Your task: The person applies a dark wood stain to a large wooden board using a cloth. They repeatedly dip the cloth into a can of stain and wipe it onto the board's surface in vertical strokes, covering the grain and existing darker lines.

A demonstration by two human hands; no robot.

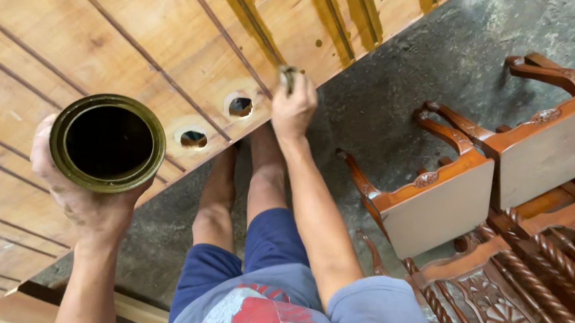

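My left hand [85, 202] grips a round open can [107, 142] with a dark liquid inside and a stained greenish rim. It is held over a large grooved wooden door panel [54, 32] lying flat. My right hand [293, 108] is closed on a small brush [287, 77] whose tip touches the panel near its edge. Wet dark streaks run along the grooves beyond the brush. Two round holes [216, 123] are cut in the panel close to the edge, between my hands.
Carved wooden chairs [500, 180] with pale seat undersides are stacked at the right. A grey concrete floor [409, 73] lies between them and the panel. My legs in blue shorts stand beside the panel's edge.
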